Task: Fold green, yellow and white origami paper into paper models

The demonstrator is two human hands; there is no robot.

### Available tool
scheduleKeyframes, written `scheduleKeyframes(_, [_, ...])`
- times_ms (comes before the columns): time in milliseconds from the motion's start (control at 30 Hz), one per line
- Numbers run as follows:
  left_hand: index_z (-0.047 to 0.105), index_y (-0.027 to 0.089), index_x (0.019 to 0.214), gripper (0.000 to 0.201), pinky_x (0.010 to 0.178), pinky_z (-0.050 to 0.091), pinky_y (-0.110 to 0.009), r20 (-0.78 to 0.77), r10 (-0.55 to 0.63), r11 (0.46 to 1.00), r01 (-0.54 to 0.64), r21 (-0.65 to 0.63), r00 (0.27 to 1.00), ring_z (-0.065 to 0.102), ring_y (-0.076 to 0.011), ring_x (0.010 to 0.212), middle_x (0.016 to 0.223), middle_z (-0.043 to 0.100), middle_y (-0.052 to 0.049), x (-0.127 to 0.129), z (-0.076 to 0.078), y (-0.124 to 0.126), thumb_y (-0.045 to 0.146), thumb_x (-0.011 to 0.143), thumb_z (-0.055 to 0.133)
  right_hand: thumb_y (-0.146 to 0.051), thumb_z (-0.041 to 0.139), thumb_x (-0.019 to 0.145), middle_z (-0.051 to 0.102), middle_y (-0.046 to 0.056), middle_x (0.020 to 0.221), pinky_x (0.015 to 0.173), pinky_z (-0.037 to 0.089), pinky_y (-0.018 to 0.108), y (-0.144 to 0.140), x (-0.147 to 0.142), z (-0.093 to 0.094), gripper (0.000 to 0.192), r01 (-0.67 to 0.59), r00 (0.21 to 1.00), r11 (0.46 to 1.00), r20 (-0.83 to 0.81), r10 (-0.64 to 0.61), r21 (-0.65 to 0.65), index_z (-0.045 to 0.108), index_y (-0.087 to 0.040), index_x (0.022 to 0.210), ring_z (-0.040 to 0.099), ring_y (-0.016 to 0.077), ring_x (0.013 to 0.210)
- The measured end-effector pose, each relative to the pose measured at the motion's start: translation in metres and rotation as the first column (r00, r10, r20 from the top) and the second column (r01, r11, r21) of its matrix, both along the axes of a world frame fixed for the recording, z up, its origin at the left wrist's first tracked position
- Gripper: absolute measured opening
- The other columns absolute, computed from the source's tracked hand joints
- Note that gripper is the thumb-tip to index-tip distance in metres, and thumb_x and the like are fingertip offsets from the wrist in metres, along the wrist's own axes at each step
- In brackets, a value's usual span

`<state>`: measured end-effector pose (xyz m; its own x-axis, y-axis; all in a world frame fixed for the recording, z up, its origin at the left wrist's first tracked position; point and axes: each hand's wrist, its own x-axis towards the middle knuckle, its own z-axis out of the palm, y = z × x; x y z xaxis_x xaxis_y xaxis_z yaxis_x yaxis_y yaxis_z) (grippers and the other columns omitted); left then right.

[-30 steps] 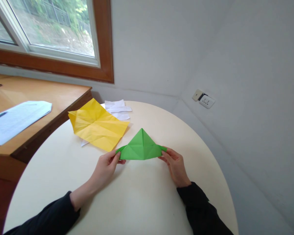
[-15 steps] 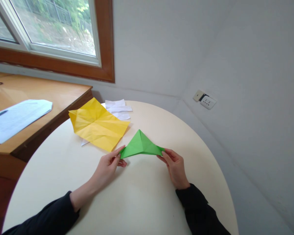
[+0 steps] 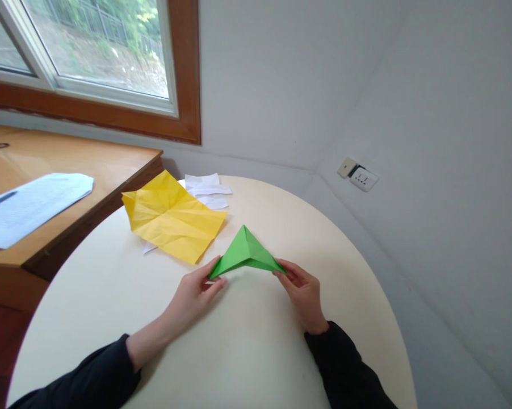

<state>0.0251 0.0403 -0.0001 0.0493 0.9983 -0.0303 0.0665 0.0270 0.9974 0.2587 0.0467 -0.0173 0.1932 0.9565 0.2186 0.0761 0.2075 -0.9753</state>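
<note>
Head view: two hands pinch the ends of a folded green paper triangle over a round table.

The left hand (image 3: pixel 193 293) nips the left corner of the green paper (image 3: pixel 244 254) between thumb and fingertips, and the right hand (image 3: pixel 302 292) nips the right corner the same way. Held by both tips, the fold probably stays shut, with its peak pointing away from the person and its long edge lifted just off the cream table (image 3: pixel 247 346). A creased yellow sheet (image 3: pixel 173 217) lies flat beyond the left hand, partly covering white paper scraps (image 3: pixel 207 189). No container is in view; a printed sheet (image 3: pixel 28 205) rests on the wooden desk (image 3: pixel 89 170).
</note>
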Motion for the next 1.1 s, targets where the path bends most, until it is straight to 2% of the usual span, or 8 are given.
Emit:
scheduleKeyframes(133, [0.062,0.014,0.114,0.048,0.071,0.052,-0.03,0.029,-0.025,0.998,0.027,-0.054,0.999,0.068,-0.0201,0.07,0.08,0.071,-0.004,0.003,-0.005,0.0,0.026,0.068,0.068,-0.021,0.067,0.071,0.071,0.004,0.087,0.077,0.054,0.037,-0.004,-0.002,0.001,0.015,0.021,0.98,0.983,0.192,-0.057,0.185,0.071,-0.024,0.085,0.065,0.0208,0.083])
scheduleKeyframes(233, [0.064,0.014,0.108,0.043,0.075,0.053,-0.032,0.184,-0.058,0.99,0.081,-0.118,0.981,0.068,-0.0203,0.076,0.092,0.07,-0.005,0.009,-0.004,-0.002,0.031,0.068,0.069,-0.015,0.065,0.073,0.071,0.004,0.088,0.08,0.053,0.038,-0.012,-0.01,0.006,0.02,0.007,0.949,0.94,0.295,-0.114,0.342,0.071,-0.027,0.087,0.065,0.0216,0.084])
scheduleKeyframes(333, [0.069,0.014,0.092,0.033,0.08,0.052,-0.032,0.387,-0.105,0.965,0.187,-0.182,0.916,0.066,-0.0202,0.081,0.091,0.07,-0.005,0.019,-0.002,-0.009,0.034,0.066,0.071,-0.009,0.059,0.076,0.069,0.005,0.103,0.087,0.051,0.039,-0.023,-0.026,0.009,0.035,-0.14,0.894,0.886,0.441,-0.078,0.441,0.067,-0.029,0.103,0.064,0.0219,0.097])
scheduleKeyframes(433, [0.068,0.013,0.08,0.026,0.08,0.051,-0.031,0.55,-0.087,0.926,0.272,-0.263,0.831,0.064,-0.0208,0.085,0.088,0.07,-0.007,0.027,-0.005,-0.016,0.03,0.061,0.075,-0.005,0.051,0.079,0.066,0.006,0.113,0.093,0.049,0.039,-0.03,-0.042,0.006,0.046,-0.384,0.785,0.816,0.618,0.042,0.432,0.058,-0.027,0.118,0.06,0.0209,0.108])
scheduleKeyframes(533, [0.068,0.012,0.077,0.02,0.08,0.05,-0.03,0.633,-0.054,0.879,0.338,-0.337,0.772,0.063,-0.0204,0.087,0.086,0.07,-0.008,0.029,-0.009,-0.019,0.015,0.058,0.074,-0.005,0.045,0.082,0.064,0.008,0.116,0.097,0.045,0.043,-0.031,-0.051,0.001,0.048,-0.515,0.669,0.776,0.737,0.098,0.365,0.053,-0.025,0.124,0.058,0.0203,0.11])
scheduleKeyframes(667, [0.068,0.011,0.081,0.026,0.084,0.047,-0.029,0.735,-0.047,0.825,0.441,-0.353,0.676,0.062,-0.017,0.086,0.085,0.069,-0.006,0.026,-0.011,-0.017,-0.001,0.058,0.062,-0.004,0.041,0.083,0.063,0.009,0.117,0.099,0.043,0.044,-0.03,-0.05,-0.001,0.046,-0.544,0.601,0.779,0.793,0.103,0.311,0.051,-0.021,0.125,0.056,0.0194,0.113])
scheduleKeyframes(833, [0.067,0.01,0.081,0.031,0.086,0.046,-0.027,0.799,0.018,0.772,0.499,-0.393,0.601,0.062,-0.0128,0.082,0.085,0.069,-0.005,0.022,-0.01,-0.014,-0.006,0.059,0.052,-0.004,0.041,0.082,0.065,0.009,0.115,0.097,0.046,0.042,-0.029,-0.046,0.0,0.039,-0.565,0.559,0.781,0.819,0.126,0.265,0.058,-0.017,0.116,0.058,0.0199,0.11])
scheduleKeyframes(1100, [0.064,0.008,0.088,0.021,0.092,0.042,-0.03,0.781,-0.035,0.621,0.625,-0.472,0.624,0.066,-0.0156,0.083,0.086,0.07,-0.009,0.014,-0.007,-0.01,0.008,0.068,0.055,-0.004,0.04,0.081,0.064,0.009,0.116,0.099,0.045,0.04,-0.023,-0.039,-0.005,0.04,-0.592,0.522,0.792,0.819,0.239,0.146,0.061,-0.017,0.113,0.058,0.018,0.111])
